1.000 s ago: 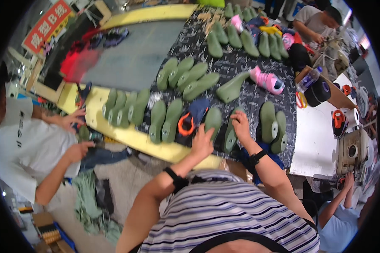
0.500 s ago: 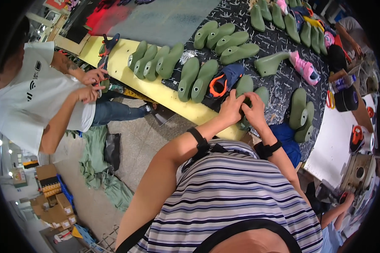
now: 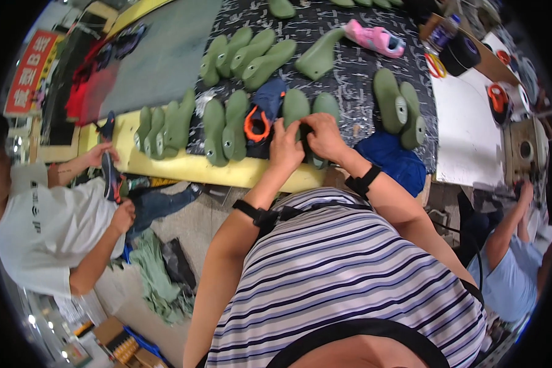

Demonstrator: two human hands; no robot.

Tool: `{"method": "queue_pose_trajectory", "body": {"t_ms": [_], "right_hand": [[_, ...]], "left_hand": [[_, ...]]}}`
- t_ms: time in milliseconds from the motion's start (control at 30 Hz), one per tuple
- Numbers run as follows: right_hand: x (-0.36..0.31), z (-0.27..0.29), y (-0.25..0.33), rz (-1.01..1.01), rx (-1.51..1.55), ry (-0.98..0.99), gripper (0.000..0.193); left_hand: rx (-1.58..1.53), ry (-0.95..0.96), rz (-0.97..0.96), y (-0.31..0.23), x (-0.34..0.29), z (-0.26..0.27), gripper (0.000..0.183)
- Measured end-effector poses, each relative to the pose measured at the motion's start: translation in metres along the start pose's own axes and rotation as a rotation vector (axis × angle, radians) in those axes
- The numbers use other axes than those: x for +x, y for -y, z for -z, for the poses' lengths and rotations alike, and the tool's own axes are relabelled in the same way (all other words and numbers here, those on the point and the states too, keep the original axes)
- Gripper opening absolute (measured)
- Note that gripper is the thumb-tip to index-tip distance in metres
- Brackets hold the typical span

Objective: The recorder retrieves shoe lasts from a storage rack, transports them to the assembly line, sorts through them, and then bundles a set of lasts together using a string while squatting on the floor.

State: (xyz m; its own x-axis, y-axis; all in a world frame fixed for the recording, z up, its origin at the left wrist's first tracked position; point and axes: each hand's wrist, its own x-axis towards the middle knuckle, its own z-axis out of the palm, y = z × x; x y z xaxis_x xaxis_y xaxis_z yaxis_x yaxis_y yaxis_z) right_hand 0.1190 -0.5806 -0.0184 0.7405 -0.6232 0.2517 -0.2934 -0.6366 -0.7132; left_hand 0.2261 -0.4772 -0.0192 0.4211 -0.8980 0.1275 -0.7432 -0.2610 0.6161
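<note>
Both my hands meet on a green shoe form (image 3: 295,105) at the table's (image 3: 239,173) near edge, 12 o'clock from my chest. Left hand (image 3: 284,147) and right hand (image 3: 322,135) fingers pinch dark material against it. Orange-trimmed shoe upper (image 3: 259,119) lies at 9 o'clock, touching.

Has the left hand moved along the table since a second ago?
Yes. The left hand shifted from beside the orange-trimmed piece rightward onto the green shoe last, meeting the right hand.

lower part of green shoe last (image 3: 310,116) hidden behind both hands, fingertip grip unclear, top-row lasts (image 3: 282,7) cut by rim
</note>
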Motion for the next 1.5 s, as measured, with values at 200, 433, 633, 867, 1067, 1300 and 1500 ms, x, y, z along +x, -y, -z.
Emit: {"method": "queue_pose_trajectory", "body": {"t_ms": [200,433,633,867,1067,1300,1500], "right_hand": [[-0.001,0.013,-0.015,0.031,0.101,0.091,0.029],[0.087,0.045,-0.071,-0.398,0.189,-0.161,0.054],[0.162,0.046,-0.124,-0.552,0.251,-0.090,0.075],[0.206,0.021,-0.123,-0.822,0.105,-0.087,0.106],[0.203,0.030,-0.100,-0.866,0.022,0.009,0.111],[0.204,0.025,-0.053,-0.718,-0.070,0.244,0.072],[0.204,0.026,-0.046,-0.739,0.127,0.268,0.055]], "left_hand": [[-0.020,0.026,0.022,-0.002,0.000,0.003,0.055],[0.010,0.020,0.012,-0.006,-0.002,-0.001,0.054],[0.027,0.023,0.032,-0.010,0.001,-0.004,0.053],[0.045,-0.010,0.029,-0.011,0.018,-0.001,0.051],[0.055,0.010,0.052,-0.014,0.023,-0.004,0.051],[0.069,0.042,0.072,-0.014,0.020,-0.003,0.051],[0.084,0.078,-0.032,-0.013,0.020,0.000,0.050]]}}
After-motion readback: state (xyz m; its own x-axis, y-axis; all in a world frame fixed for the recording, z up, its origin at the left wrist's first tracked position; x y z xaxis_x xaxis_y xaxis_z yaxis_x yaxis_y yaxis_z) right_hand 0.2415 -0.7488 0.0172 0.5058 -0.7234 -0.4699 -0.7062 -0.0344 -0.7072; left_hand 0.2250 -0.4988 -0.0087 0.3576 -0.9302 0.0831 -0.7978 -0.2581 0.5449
